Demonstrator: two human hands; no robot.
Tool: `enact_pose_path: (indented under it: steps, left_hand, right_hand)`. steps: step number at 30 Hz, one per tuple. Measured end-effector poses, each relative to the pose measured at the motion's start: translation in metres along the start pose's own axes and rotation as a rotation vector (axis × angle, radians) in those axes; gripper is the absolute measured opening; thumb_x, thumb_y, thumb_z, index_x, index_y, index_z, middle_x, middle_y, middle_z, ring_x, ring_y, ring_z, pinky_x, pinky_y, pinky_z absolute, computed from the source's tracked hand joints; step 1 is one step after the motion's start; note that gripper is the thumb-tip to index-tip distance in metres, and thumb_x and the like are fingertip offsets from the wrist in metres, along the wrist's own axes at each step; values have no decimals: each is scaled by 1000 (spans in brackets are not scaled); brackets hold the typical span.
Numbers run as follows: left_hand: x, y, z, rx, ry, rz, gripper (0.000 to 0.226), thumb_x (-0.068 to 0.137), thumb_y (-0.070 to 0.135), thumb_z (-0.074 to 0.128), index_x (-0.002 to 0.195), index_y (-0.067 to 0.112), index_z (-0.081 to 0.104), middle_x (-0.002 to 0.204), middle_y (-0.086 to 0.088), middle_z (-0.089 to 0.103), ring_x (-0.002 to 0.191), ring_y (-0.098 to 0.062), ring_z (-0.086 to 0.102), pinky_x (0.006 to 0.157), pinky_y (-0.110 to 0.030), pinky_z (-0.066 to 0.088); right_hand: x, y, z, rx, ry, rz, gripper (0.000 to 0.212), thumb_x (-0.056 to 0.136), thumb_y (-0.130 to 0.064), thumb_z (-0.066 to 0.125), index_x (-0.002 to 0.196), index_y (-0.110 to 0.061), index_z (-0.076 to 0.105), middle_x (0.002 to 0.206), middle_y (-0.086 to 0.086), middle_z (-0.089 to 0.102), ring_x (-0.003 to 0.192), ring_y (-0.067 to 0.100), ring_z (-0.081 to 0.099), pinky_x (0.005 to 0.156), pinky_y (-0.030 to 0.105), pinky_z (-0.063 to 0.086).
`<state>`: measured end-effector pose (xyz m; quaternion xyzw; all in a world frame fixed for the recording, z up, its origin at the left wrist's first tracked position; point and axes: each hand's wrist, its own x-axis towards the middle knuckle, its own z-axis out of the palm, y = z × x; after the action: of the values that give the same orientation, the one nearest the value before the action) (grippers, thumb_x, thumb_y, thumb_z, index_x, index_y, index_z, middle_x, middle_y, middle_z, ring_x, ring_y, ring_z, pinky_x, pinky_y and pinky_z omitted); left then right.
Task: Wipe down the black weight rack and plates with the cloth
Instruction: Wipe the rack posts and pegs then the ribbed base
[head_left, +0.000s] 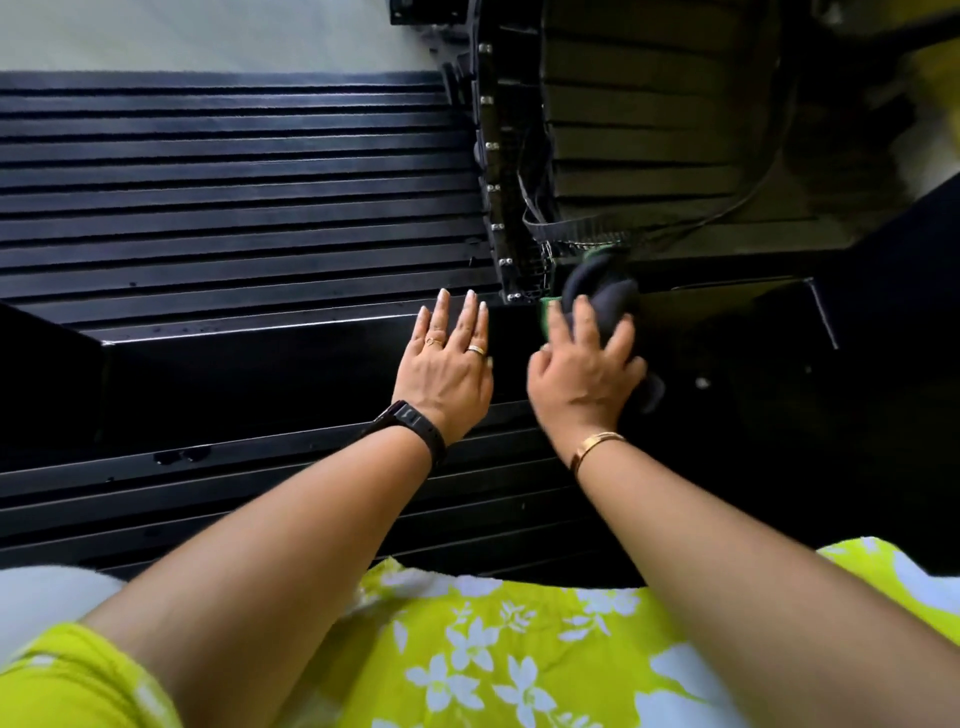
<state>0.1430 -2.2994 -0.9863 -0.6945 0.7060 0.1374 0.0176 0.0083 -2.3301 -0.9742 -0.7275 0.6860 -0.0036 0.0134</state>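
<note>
The plates (234, 171) showed as a stack of long black edges, their long axis running left to right across the view, one band behind another toward the top. A second stack (649, 130) lay in shadow on the right. Between them the rack (498, 182) sent a bolted upright from the top of the view down toward the hands, leaning slightly rightward at its foot.

The cloth (602, 296) was dark with a green edge showing, bunched into a wad. It ran roughly up and down the view, bulging above the fingers and poking out again below the palm. It sat at the foot of the upright, against the black ledge there.

The right hand (584, 374) gripped the cloth, fingers curled over it. The left hand (447, 364) lay just beside it, apart from the cloth, fingers straight and spread, flat on the black ledge in front of the left stack. It wore rings and a black watch (410, 421); the right wrist wore a bangle (597, 444).
</note>
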Motion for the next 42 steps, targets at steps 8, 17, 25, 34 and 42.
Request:
enact_pose_path:
  steps: [8, 17, 25, 34, 42]
  left_hand:
    - [17, 18, 7, -40, 46, 37, 71, 91, 39, -4, 154, 7, -1, 162, -10, -5, 149, -21, -11, 118, -35, -13]
    - [17, 20, 11, -26, 85, 35, 68, 93, 37, 5, 154, 8, 2, 162, -10, -2, 148, -20, -10, 120, -35, -9]
    - [37, 53, 9, -7, 23, 171, 64, 98, 35, 10, 153, 8, -8, 162, -9, -12, 148, -19, -17, 120, -36, -12]
    - [42, 54, 12, 27, 68, 306, 70, 92, 39, -1, 154, 9, 8, 162, -8, 4, 145, -16, -11, 120, -33, -9]
    - [38, 52, 10, -13, 81, 278, 58, 102, 34, 13, 155, 12, 2, 163, -5, -1, 150, -17, -6, 120, -32, -8]
  right_hand:
    - [24, 93, 10, -141, 91, -542, 48, 86, -34, 42, 130, -30, 60, 139, 4, 54, 116, 46, 50, 78, 48, 46]
    - [62, 134, -5, -97, -15, 179, 49, 92, -32, 45, 141, -33, 46, 154, -1, 31, 128, 43, 33, 96, 52, 33]
    - [36, 105, 2, -157, 12, -161, 54, 85, -33, 41, 137, -24, 54, 145, 8, 46, 120, 50, 45, 81, 48, 44]
    - [66, 197, -6, -145, 13, -123, 51, 86, -37, 40, 134, -31, 55, 142, 5, 50, 112, 47, 47, 83, 52, 45]
    - [80, 184, -13, -66, -31, 418, 48, 96, -31, 39, 144, -35, 38, 154, -1, 26, 122, 39, 33, 95, 52, 33]
